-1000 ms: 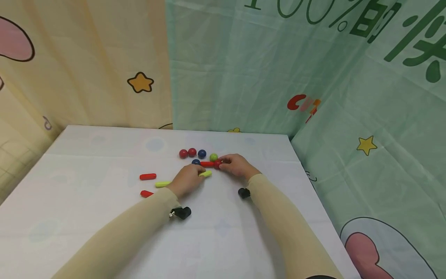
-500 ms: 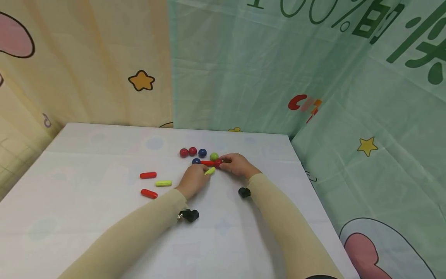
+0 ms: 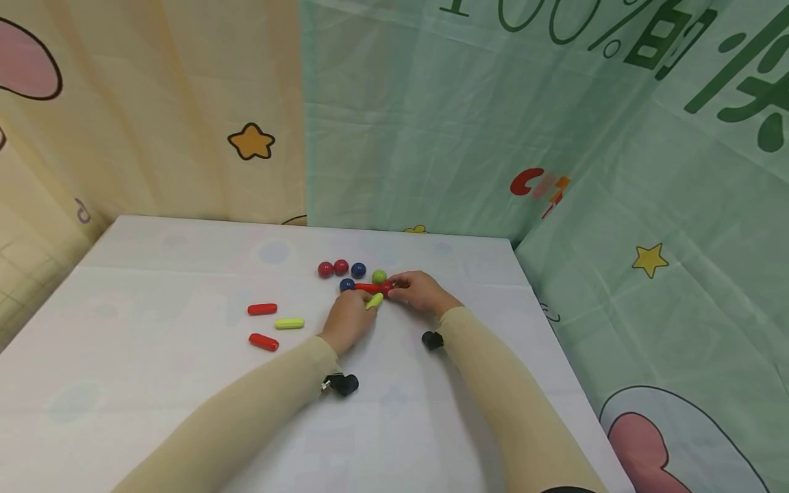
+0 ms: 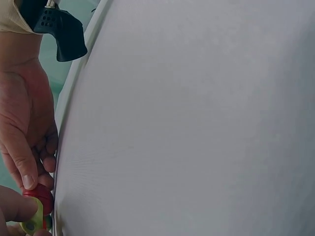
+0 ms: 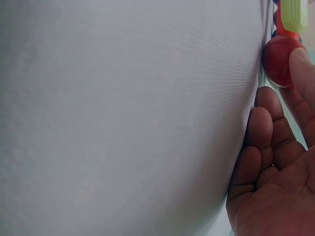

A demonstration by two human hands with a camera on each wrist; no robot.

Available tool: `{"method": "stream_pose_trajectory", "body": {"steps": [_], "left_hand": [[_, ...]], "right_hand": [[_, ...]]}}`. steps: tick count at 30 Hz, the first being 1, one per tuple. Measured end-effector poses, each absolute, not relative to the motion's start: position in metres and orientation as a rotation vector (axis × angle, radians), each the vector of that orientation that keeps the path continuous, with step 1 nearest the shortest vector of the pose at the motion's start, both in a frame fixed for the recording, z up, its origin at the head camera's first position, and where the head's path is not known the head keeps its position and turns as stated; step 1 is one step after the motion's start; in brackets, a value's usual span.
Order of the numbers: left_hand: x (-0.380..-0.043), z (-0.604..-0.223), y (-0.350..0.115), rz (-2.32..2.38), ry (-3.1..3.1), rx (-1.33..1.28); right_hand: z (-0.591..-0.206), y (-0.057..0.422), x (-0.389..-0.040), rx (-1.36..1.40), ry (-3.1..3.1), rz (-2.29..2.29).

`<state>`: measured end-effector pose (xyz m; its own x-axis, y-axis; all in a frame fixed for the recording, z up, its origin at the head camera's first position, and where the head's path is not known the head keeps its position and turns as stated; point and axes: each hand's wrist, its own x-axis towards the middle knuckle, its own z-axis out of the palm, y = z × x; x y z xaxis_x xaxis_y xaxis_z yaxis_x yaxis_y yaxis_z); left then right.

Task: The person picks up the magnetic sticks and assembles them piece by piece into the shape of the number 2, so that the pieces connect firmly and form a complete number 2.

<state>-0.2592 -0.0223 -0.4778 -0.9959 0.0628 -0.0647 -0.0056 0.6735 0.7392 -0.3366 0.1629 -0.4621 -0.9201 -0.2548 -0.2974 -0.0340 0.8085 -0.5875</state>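
1. My left hand (image 3: 353, 318) pinches a lime stick (image 3: 374, 300) between thumb and finger; its free end points past the fingertips toward the right hand (image 3: 420, 290); I'd leave that end uncovered, so that no skin gets between stick and ball.
2. The right hand grips a red ball (image 3: 385, 289) between thumb and finger, other fingers bent beside it; I'd make that hand the anchor and let the left do the moving.
3. That ball sits just ahead of the left fingertips; whether the lime tip touches it I cannot tell, nor can I see a hole there; I'd aim the stick at the ball's middle and press straight, gently.
4. Beyond the left knuckles a red stick (image 3: 368, 287) spans from the held ball to a blue ball (image 3: 347, 284); I judge them joined, so a sideways shove might lever them apart.
5. A green ball (image 3: 379, 276) lies just past the right fingertips; two loose red sticks (image 3: 261, 309) and a spare lime stick (image 3: 289, 323) lie on the bench (image 3: 382, 424) left of the left hand; I'd steer the wrist clear of all these.
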Motion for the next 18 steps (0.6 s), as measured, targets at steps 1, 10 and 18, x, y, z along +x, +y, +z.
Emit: {"method": "stream_pose_trajectory", "body": {"steps": [1,10,18], "left_hand": [[-0.2591,-0.4776,-0.0217,1.245,2.792,0.043],[-0.2597,-0.4798,-0.0177,1.251,2.809,0.062],[-0.2557,-0.4760,-0.0140,1.271,2.754,0.051]], "right_hand": [[-0.4620,0.1627,-0.3364,-0.220,2.630,-0.845],[-0.4623,0.1622,-0.3365,-0.237,2.624,-0.860],[-0.4615,0.1630,-0.3361,-0.215,2.610,-0.860]]}}
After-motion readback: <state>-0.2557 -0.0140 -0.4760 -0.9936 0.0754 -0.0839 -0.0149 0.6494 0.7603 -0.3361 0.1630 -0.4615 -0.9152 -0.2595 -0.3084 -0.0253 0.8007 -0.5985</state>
